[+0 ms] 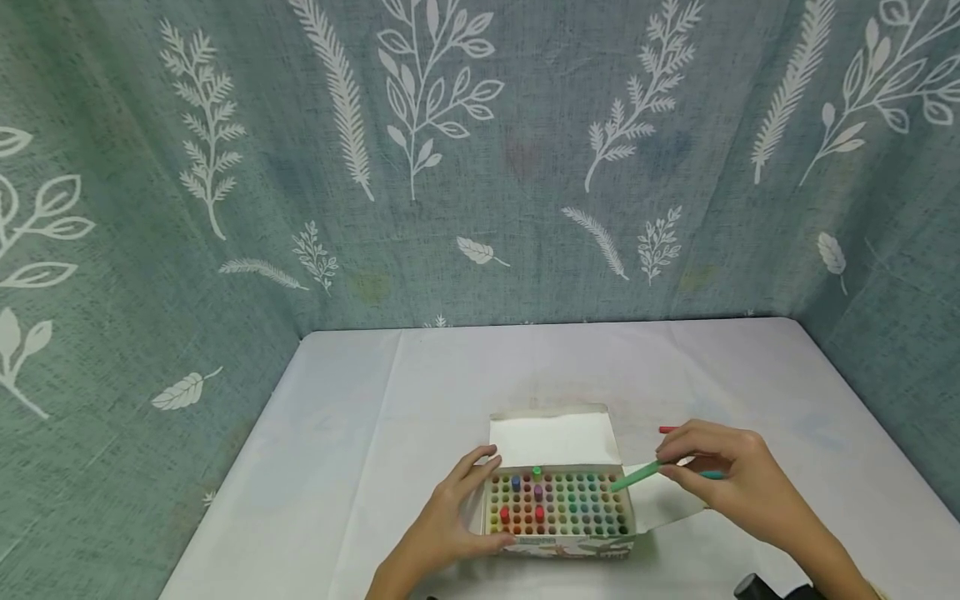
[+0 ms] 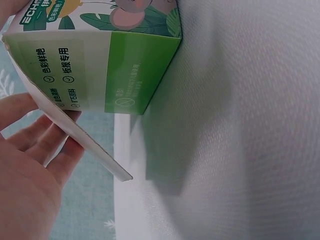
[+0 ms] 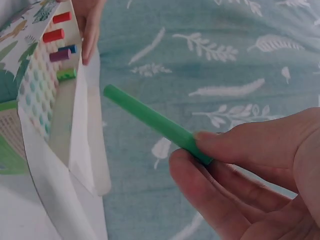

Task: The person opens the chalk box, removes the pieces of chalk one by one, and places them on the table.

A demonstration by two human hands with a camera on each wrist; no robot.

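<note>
A chalk box point(image 1: 573, 547) stands on the table with its lid open, its top a grid of round holes. Red chalk point(image 1: 540, 513), blue chalk point(image 1: 516, 483), purple chalk point(image 3: 60, 55) and green chalk point(image 3: 66, 74) stick up from some holes. My left hand point(image 1: 453, 517) holds the box's left end, thumb at the front, fingers towards the back; in the left wrist view, fingers point(image 2: 65, 162) reach behind a side flap point(image 2: 75, 130). Between thumb and fingers, my right hand point(image 1: 738, 475) pinches a green chalk stick point(image 3: 150, 120), its free end near the grid's right edge.
The raised lid point(image 1: 555, 439) leans back behind the holes, and a side flap point(image 1: 663, 504) spreads to the right. A red stick point(image 1: 666, 430) and a teal stick point(image 1: 712, 474) show partly behind my right hand. Something black point(image 1: 756, 587) lies at the table's front right.
</note>
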